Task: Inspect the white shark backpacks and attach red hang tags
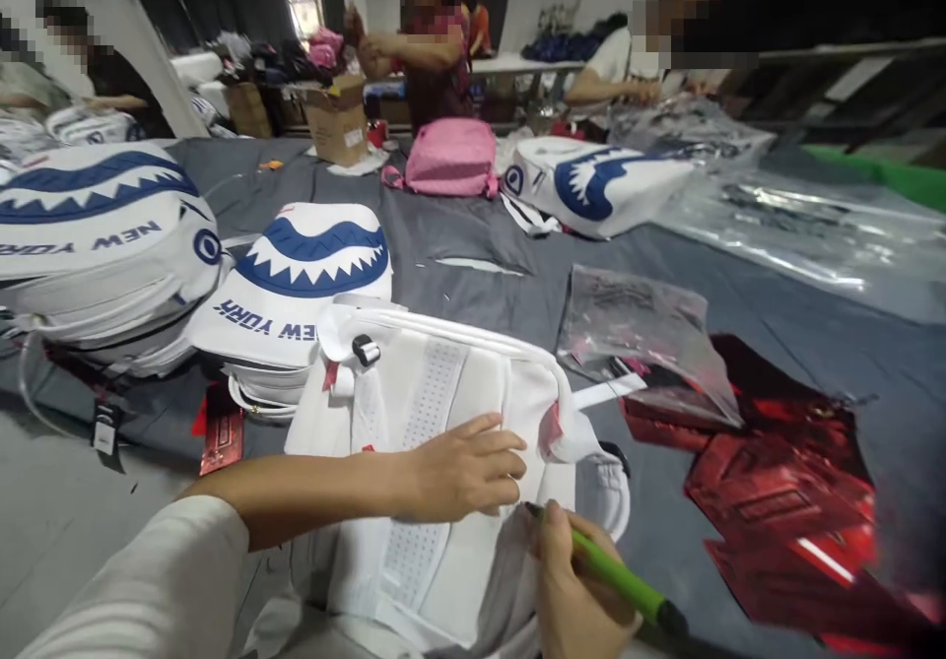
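A white backpack point(473, 373) lies in front of me with its strap side and perforated back padding facing up. My left hand point(469, 467) rests flat on it, fingers stretched out and slightly apart, holding nothing. At the lower right, my right hand point(580, 590) is closed around a green pen point(621, 575) with dark ends. The pen's dark tip points at the backpack's surface, just beside my left fingertips; whether it touches cannot be made out. A white shoulder strap point(613, 492) curves out on the right side of the bag.
White backpacks with blue shark-tooth prints point(317, 265) stand at left. Red foil pouches point(783, 501) and a clear plastic bag point(636, 329) lie at right. Farther back are a pink backpack point(450, 157), a cardboard box point(336, 122) and plastic sheets point(813, 230). Several people are around the table.
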The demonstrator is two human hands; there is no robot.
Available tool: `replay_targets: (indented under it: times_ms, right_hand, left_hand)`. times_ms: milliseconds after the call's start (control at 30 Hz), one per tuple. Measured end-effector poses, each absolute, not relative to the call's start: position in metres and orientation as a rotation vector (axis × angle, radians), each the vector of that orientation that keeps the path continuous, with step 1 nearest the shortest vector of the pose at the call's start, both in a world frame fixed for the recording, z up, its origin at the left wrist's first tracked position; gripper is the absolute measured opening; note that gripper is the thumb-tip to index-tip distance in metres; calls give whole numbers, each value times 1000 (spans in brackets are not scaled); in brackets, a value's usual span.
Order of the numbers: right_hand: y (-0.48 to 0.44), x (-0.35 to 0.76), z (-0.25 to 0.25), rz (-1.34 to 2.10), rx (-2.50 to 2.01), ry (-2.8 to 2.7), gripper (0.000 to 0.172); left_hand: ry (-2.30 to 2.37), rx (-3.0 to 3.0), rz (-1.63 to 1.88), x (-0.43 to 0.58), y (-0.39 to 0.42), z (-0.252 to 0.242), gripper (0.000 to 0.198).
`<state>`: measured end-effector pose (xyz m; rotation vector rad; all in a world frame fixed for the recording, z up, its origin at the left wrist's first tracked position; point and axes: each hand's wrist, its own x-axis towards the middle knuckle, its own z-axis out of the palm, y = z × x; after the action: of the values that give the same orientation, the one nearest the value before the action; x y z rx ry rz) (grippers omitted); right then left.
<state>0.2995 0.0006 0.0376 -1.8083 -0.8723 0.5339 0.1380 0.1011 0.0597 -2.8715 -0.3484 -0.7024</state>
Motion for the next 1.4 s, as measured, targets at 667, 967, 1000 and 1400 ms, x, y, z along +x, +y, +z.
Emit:
replay_targets:
  times_ms: [667, 967, 1000, 1400]
  right_hand:
    - [5, 308, 35, 526, -1803, -1071, 57]
    - [5, 316, 34, 558, -1714, -1051, 53]
    - [2, 316, 34, 564, -1705, -1033, 53]
    - [-31, 296, 100, 68, -1141, -1275, 37]
  left_hand:
    - [-387, -2896, -662, 139, 95, 73, 20]
    - [-176, -2944, -202, 154, 119, 120, 14]
    - [-185, -2949, -141, 158, 122, 125, 15]
    - [-387, -2561, -426, 116, 25, 213, 22]
